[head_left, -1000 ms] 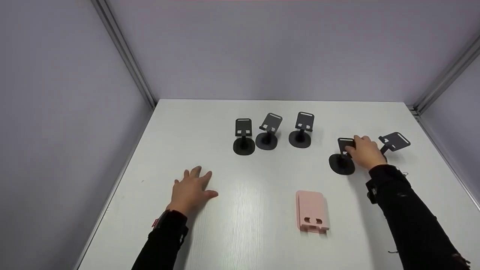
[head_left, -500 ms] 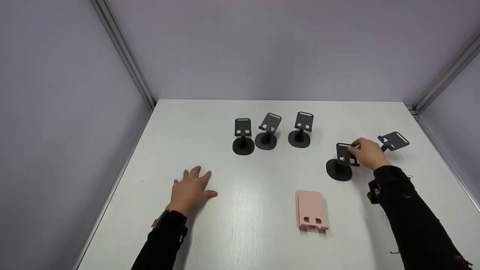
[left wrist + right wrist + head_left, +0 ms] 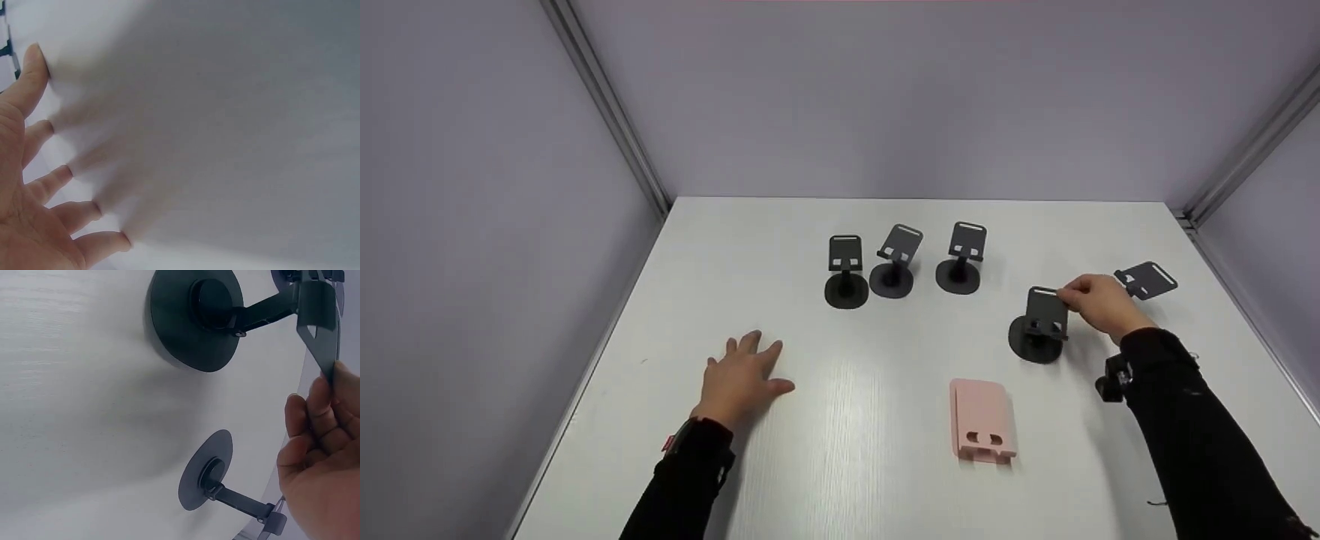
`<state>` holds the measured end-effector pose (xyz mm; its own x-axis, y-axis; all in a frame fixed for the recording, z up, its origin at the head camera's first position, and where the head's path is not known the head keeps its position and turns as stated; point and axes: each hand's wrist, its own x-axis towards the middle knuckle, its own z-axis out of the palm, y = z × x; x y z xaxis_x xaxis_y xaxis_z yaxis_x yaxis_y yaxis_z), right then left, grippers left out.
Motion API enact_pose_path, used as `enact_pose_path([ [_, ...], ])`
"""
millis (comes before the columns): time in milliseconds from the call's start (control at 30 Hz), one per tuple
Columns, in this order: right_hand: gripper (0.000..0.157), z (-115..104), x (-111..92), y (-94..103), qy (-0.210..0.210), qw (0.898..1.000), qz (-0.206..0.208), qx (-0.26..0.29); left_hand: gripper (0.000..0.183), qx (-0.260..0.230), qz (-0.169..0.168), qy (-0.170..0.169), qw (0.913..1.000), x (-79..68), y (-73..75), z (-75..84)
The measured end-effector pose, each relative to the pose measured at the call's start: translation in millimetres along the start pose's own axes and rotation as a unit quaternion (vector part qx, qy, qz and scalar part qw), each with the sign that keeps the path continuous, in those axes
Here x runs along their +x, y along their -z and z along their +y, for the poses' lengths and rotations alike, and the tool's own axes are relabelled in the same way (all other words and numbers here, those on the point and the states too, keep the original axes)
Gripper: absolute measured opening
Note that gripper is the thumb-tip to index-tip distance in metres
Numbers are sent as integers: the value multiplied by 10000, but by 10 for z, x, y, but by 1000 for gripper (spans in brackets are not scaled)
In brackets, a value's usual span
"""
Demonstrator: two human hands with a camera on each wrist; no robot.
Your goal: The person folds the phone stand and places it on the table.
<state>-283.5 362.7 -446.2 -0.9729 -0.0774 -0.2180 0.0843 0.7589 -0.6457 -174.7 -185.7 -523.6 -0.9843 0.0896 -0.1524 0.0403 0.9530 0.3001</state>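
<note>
My right hand (image 3: 1102, 306) pinches the right edge of a black phone stand's (image 3: 1044, 313) upright plate between thumb and fingers. In the right wrist view that phone stand's round base (image 3: 194, 320) sits on the white table, its arm leaning toward the plate. Behind my right hand stands another black phone stand (image 3: 1147, 280), its base hidden by the hand in the head view. My left hand (image 3: 739, 381) rests on the table with fingers spread, its fingertips (image 3: 115, 241) down on the surface and nothing held.
Three black phone stands, the left (image 3: 846, 291), middle (image 3: 892, 279) and right (image 3: 958, 276) ones, stand in a row toward the back. A pink folded phone stand (image 3: 982, 420) lies in front of them. Pale walls enclose the table (image 3: 825, 450) at the back and sides.
The gripped phone stand has come slightly nearer and to the left, and its plate has turned to face forward. My right hand has shifted to the plate's edge. The left hand stays put.
</note>
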Motion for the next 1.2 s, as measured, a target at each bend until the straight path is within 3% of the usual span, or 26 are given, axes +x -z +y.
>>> enact_pose_path([
  [333, 39, -156, -61, 52, 41, 9989, -33, 459, 77, 82, 53, -4, 10000, 6, 28, 19],
  [800, 32, -334, -125, 12, 513, 9976, 210, 423, 73, -136, -259, -8, 9996, 52, 68, 27],
  [1000, 33, -449, -177, -16, 663, 9954, 129, 686, 56, 199, 215, -283, 9992, 102, 50, 151],
  [1200, 32, -599, -215, -91, 811, 9909, 62, 1070, 51, 166, 653, -745, 9949, 173, 64, 439],
])
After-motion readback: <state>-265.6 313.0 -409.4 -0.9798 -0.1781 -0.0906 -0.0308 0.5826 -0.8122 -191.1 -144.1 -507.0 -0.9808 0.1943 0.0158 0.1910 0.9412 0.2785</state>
